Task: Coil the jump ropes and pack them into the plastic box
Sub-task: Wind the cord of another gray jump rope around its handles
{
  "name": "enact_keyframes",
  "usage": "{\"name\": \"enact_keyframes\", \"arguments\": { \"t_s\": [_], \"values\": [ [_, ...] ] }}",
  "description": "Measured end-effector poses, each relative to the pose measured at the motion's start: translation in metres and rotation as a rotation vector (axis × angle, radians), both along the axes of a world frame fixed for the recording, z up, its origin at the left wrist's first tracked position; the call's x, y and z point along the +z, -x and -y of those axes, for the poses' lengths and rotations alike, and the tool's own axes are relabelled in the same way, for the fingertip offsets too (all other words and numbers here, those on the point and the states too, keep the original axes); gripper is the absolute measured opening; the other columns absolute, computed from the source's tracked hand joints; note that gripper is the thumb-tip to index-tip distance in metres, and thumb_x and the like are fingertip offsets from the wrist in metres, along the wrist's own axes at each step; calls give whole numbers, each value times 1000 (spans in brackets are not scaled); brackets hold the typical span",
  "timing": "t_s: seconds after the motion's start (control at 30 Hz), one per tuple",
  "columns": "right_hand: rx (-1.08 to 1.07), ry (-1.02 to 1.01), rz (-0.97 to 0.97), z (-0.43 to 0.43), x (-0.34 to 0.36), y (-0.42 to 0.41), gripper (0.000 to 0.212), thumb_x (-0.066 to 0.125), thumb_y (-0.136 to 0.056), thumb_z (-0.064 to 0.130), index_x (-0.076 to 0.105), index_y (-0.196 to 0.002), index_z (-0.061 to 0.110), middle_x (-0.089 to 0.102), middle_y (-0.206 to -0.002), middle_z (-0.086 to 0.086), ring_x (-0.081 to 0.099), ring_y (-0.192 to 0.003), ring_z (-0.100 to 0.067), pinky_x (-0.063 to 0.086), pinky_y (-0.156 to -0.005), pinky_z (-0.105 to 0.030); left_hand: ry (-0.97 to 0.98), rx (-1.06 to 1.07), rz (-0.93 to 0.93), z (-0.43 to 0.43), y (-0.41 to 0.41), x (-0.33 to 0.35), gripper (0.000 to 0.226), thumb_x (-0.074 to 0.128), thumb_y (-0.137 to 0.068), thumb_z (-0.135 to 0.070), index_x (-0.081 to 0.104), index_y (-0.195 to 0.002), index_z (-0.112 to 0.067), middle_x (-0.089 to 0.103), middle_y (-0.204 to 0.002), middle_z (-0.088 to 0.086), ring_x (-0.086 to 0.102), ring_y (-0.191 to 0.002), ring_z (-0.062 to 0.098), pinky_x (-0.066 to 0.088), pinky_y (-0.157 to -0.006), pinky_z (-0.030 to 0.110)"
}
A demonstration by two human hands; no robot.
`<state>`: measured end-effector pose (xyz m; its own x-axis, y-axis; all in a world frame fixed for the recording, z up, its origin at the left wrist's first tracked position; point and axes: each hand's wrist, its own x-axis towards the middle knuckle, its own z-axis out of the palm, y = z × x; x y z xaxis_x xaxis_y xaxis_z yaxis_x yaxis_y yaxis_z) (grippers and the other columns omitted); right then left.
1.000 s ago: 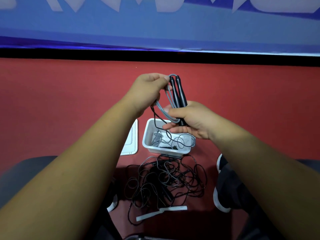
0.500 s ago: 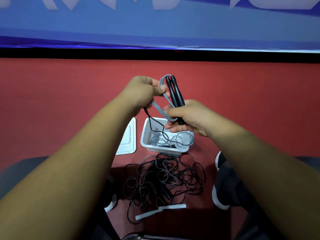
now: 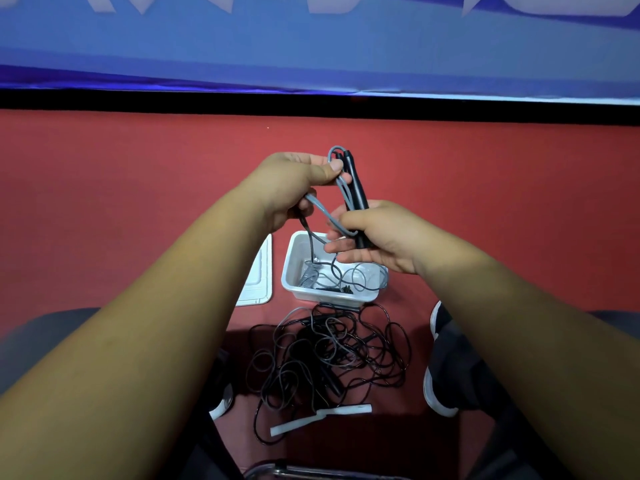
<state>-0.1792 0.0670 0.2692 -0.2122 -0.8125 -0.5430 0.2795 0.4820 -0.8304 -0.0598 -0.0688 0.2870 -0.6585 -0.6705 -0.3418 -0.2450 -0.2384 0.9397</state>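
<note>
Nearest to the person, a white strip lay on the red floor, at the edge of a tangled pile of black ropes. Just behind the pile stood the plastic box with some thin rope inside, and a white lid lay flat beside it on the left. Above the box, the right hand was closed around the lower part of two black handles (they stood almost upright, side by side). The left hand pinched a loop of the grey rope near the top of the handles, and the rope hung down into the box. Farthest was a blue wall
</note>
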Motion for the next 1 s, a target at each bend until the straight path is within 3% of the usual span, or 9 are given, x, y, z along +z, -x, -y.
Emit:
{"name": "enact_keyframes", "arguments": {
  "t_s": [0.2, 0.27, 0.37, 0.47, 0.6, 0.7, 0.87, 1.0],
  "values": [
    [-21, -17, -68, 1, -1, -1, 15, 62, -101, 7, 72, -105, 18, 65, -81, -7, 67, -60, -13, 58, -55, -26, 43, 15, -2, -1, 1, -1, 11, 79, -92, -26, 73, -95, -18, 80, -108, 6, 29, -44, 10, 27, -45, 22],
    [-27, -12, -50, 1, -1, -2, 13, 63, -101, 9, 72, -105, 18, 63, -90, -9, 61, -56, -11, 56, -53, -26, 56, 26, -2, 0, 0, -3, 14, 80, -91, -27, 73, -95, -17, 77, -104, 9, 30, -45, 11, 28, -46, 23],
    [-40, -14, -48, 1, 0, -1, 9, 68, -101, 13, 73, -106, 19, 61, -86, -5, 55, -53, -10, 55, -52, -26, 67, 25, -1, 0, 0, -6, 15, 79, -92, -27, 73, -99, -15, 74, -102, 16, 31, -44, 11, 29, -47, 24],
    [-49, -21, -48, 1, -1, 0, 11, 70, -101, 14, 75, -109, 19, 63, -89, -7, 58, -56, -12, 57, -53, -27, 83, 32, -2, -1, 1, -7, 14, 80, -91, -26, 73, -97, -16, 74, -112, 24, 31, -45, 13, 29, -47, 24],
    [-75, -18, 18, 0, 1, 1, 13, 65, -103, 11, 72, -114, 13, 75, -78, -7, 73, -64, -17, 61, -56, -27, 189, 35, 45, -1, 1, -6, 27, 80, -91, -33, 73, -102, -9, 80, -98, 6, 34, -45, 12, 32, -47, 23],
    [-129, 21, 125, 1, 5, 6, 22, 59, -103, 0, 68, -123, 3, 80, -99, -21, 80, -82, -27, 65, -64, -31, 347, 13, 169, 3, -2, -6, 37, 70, -97, -46, 72, -103, -10, 80, -92, -1, 42, -45, 10, 37, -46, 21],
    [-275, 94, 218, 4, 5, 19, 27, 52, -102, -5, 63, -126, -10, 73, -113, -35, 77, -94, -46, 66, -72, -38, 481, -264, 350, 11, -15, 0, 46, 54, -103, -57, 75, -102, -17, 80, -85, 0, 49, -61, 12, 44, -67, 29],
    [-295, 129, 200, 4, 8, 29, 27, 55, -103, -2, 60, -129, -11, 75, -109, -33, 78, -96, -41, 66, -75, -40, 445, -594, 433, 14, -32, 6, 27, 59, -105, -42, 77, -110, -22, 81, -96, -2, 55, -78, 9, 47, -82, 30]
  ]
}}
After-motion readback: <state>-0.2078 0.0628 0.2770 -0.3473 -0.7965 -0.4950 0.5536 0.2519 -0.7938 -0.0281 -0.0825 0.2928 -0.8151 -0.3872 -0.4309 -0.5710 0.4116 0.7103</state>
